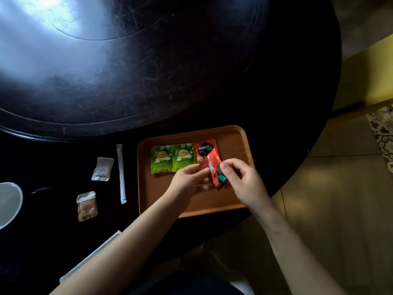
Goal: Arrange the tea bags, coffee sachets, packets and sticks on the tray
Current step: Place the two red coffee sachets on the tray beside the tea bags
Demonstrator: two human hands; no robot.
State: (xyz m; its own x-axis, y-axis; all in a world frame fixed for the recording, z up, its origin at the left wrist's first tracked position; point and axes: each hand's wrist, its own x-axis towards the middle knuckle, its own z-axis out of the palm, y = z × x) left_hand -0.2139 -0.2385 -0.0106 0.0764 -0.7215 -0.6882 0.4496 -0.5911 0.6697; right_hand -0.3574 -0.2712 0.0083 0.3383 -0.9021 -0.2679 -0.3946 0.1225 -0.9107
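Brown tray (pixel 231 137) near the table's (pixel 191 86) near edge, right of centre. Along the tray's far edge, three packs in a row, touching or slightly overlapping: green Lipton tea bag (pixel 161 159) on the left, second Lipton bag (pixel 183 156) beside it, red Nescafe sachet (pixel 205 149) on the right.

Above the tray's middle, second red sachet (pixel 215 169) held tilted, clear of the tray floor, partly covering the lower corner of the flat Nescafe sachet. Left hand (pixel 188 180) pinching its left edge, fingers curled, thumb on top. Right hand (pixel 242 179) pinching its right edge between thumb and forefinger, remaining fingers loosely bent. Both hands closed on the same sachet.

Left of the tray, on the bare table: long white stick (pixel 121 173) lying just beside the tray's left edge, roughly parallel to it. Further left, white packet (pixel 102 169), slightly tilted. Nearer the table's front edge, clear packet (pixel 86 206) with brown contents. At the far left edge of view, part of a white bowl (pixel 8 203). Another white stick (pixel 89 256) near the front edge, partly hidden under the left forearm.
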